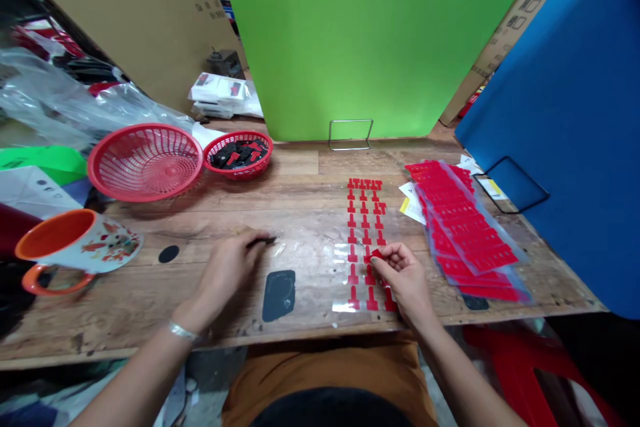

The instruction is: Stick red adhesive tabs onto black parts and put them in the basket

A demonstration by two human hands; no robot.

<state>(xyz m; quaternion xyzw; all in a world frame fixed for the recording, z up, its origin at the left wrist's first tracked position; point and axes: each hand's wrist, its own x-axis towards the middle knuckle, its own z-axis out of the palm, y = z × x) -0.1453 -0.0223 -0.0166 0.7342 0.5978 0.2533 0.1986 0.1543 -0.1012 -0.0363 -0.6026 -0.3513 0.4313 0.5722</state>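
My left hand point(229, 268) is closed over the left side of the table, pinching a small black piece point(263, 241) between thumb and fingers. On the right, my right hand point(403, 279) pinches a small red sticker point(377, 254) above a clear sheet. This clear sheet carries rows of red T-shaped stickers point(365, 220) and lies flat in front of me. The fingers of my right hand hide part of its lower right rows. Between my hands a dark rounded rectangular patch point(279, 295) shows on the tabletop.
Stacked red sticker sheets point(465, 227) lie at the right. At back left stand a large red basket point(107, 173) and a smaller basket point(239, 173) with black and red pieces. An orange-white mug point(113, 247) is at far left. Green point(380, 40) and blue point(560, 107) boards stand behind.
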